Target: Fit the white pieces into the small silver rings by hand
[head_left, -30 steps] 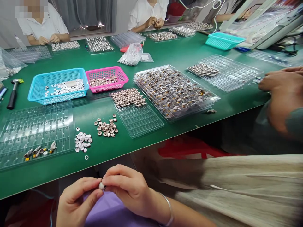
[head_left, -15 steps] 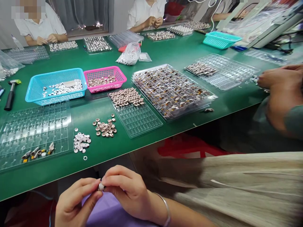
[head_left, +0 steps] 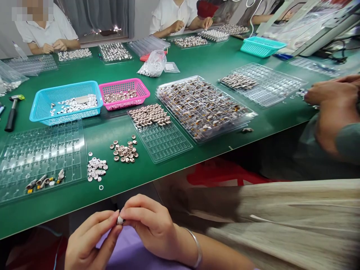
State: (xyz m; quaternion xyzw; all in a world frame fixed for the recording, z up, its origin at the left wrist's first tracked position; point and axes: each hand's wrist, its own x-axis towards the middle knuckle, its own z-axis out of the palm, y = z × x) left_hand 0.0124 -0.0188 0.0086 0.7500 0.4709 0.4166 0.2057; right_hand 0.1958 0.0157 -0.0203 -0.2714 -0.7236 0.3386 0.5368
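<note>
Between the fingertips of both hands sits a small white rounded part (head_left: 120,220), mostly covered by fingers; its exact kind is hard to make out. My left hand (head_left: 91,240) pinches it from the left with thumb and fingers. From the right, my right hand (head_left: 152,227) grips it, a silver bangle on the wrist. Both hands are over the lap, below the table edge. Nearest on the table are a pile of white round discs (head_left: 97,168), a white ring (head_left: 101,187) and a pile of small brownish cups (head_left: 125,151).
A clear tray (head_left: 42,150) holds several grey parts. Beyond stand a blue basket (head_left: 66,90), a pink basket (head_left: 125,85), a half-filled tray (head_left: 165,144) and stacked full trays (head_left: 205,108). A hammer (head_left: 12,112) lies left. A co-worker's arm (head_left: 334,101) is at right; others sit opposite.
My hands have shifted only slightly, still pinching the small white part. Across the table, a co-worker's hands have parted, one reaching to a tray.
</note>
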